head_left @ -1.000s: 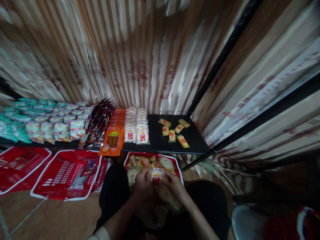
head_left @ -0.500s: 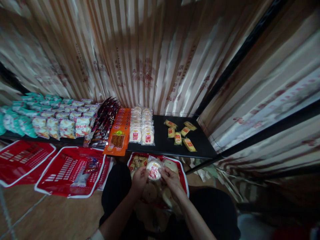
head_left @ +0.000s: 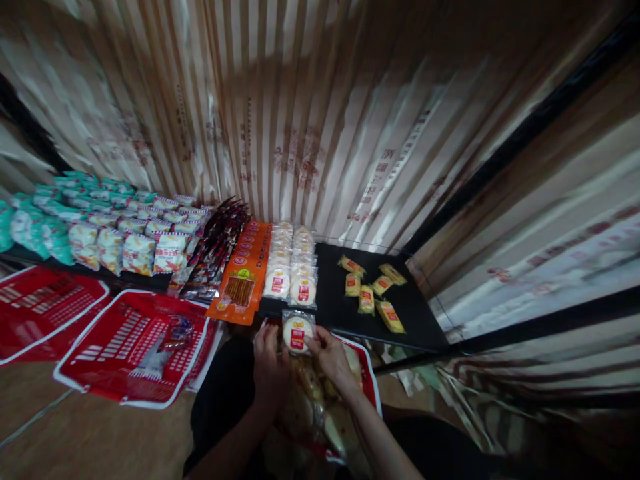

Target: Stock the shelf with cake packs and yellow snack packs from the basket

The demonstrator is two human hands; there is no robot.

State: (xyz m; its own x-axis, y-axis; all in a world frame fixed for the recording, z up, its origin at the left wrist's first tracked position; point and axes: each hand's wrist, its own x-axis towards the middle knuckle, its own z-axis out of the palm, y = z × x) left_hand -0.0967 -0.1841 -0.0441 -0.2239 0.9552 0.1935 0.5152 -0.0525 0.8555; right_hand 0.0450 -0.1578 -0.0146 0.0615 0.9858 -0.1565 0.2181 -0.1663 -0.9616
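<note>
Looking down past two bare forearms into a red basket (head_left: 371, 377) with a white rim, set between dark-clothed legs (head_left: 220, 400). Pinching with the right hand (head_left: 330, 357), between thumb and bent fingers, the lower right edge of a clear packet (head_left: 299, 333) with a round white cake inside. Held up over the far end of the basket, just before the front edge of a black shelf (head_left: 335, 300), and turned so as to show a red label to the camera. Bending the fingers of the left hand (head_left: 269, 363) just beside the packet's left edge, with the back of the hand toward the camera. Impossible to tell in the dim light whether touching or gripping anything there. Reaching forward with both arms, slanting inward from below, with wrists close together.

In the basket, large pale wrapped rounds (head_left: 337, 427). On the shelf, from left to right: teal packets (head_left: 55, 233), white packets (head_left: 137, 250), dark packets (head_left: 215, 243), an orange bag (head_left: 240, 287), two rows of round white packets (head_left: 303, 287) directly behind the held one, and scattered small yellow packets (head_left: 390, 317).
</note>
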